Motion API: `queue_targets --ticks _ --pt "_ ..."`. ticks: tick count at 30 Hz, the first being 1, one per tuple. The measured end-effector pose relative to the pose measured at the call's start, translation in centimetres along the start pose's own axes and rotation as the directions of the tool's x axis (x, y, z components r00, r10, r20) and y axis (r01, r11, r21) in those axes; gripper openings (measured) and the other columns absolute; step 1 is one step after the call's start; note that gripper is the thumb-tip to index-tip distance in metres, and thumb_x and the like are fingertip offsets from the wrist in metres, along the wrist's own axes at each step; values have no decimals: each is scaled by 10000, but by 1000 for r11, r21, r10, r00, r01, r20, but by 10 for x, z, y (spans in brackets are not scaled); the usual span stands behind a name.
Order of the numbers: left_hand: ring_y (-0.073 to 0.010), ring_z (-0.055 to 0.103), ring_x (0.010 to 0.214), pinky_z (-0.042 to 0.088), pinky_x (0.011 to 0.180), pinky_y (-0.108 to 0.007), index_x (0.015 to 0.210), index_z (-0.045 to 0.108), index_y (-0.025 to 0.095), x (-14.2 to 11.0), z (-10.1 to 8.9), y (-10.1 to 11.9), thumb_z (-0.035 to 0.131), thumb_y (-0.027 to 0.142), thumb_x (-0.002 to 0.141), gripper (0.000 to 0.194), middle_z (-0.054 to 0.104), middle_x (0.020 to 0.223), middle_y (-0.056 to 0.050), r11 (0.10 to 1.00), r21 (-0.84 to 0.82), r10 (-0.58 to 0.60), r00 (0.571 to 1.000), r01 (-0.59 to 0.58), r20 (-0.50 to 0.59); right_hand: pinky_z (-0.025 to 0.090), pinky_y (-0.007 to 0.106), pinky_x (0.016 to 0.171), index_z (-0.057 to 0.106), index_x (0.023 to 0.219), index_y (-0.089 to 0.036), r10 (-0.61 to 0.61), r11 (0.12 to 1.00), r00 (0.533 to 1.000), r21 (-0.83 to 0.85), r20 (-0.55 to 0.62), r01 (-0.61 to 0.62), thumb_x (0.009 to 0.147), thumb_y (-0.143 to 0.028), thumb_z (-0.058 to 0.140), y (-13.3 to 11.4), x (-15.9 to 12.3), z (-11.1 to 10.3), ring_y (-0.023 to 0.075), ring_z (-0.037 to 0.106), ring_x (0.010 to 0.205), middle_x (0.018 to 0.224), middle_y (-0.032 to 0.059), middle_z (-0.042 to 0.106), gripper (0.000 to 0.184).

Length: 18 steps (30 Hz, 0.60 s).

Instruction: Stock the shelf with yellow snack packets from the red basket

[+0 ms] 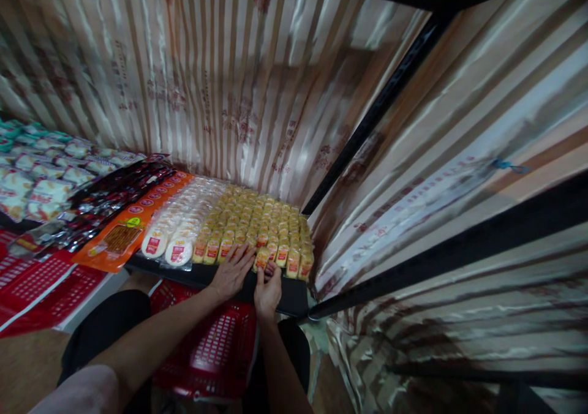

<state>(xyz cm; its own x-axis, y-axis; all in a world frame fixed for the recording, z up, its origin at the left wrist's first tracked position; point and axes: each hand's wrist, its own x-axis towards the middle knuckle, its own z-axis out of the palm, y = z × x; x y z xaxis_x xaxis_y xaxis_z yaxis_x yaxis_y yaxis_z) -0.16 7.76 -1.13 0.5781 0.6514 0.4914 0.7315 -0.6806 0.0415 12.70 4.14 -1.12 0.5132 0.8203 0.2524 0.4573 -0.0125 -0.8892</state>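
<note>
Rows of small yellow snack packs [229, 215] with red labels stand on the dark shelf [294, 294]. At their front edge, my left hand [234, 271] lies with its fingers stretched over the packs. Just to its right, my right hand [268, 291] grips a single yellow snack pack [261, 259] between thumb and fingers, at the front of the rows. Left of my left hand, round white crackers in clear wrap [178, 252] stand in two rows, with red labels facing me.
An orange snack bag [119, 236], dark shiny packets [124, 187] and white packets [46, 187] line the shelf leftward. A red basket [215, 340] sits below my arms, another red basket [41, 285] at the left. Black posts [367, 123] and striped plastic sheeting [220, 83] bound the shelf.
</note>
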Motion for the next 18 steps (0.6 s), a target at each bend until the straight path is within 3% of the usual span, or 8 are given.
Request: queue_targets --ticks 8,18 --pt "-237 164 1400 147 1135 -483 1331 454 124 0 -2 1 368 105 847 492 356 1458 -89 999 -53 1 1000 -2 -31 465 302 732 539 983 -176 -54 997 998 -63 -27 52 833 -417 452 3 2 6 204 570 866 948 116 625 297" --pt "-235 155 1401 123 1140 -454 1320 470 139 3 -2 2 411 140 842 481 364 1457 -68 999 -43 -24 1000 24 12 450 290 713 513 1031 -168 -20 995 999 -100 -38 16 828 -402 457 2 7 10 181 573 771 945 94 610 315"
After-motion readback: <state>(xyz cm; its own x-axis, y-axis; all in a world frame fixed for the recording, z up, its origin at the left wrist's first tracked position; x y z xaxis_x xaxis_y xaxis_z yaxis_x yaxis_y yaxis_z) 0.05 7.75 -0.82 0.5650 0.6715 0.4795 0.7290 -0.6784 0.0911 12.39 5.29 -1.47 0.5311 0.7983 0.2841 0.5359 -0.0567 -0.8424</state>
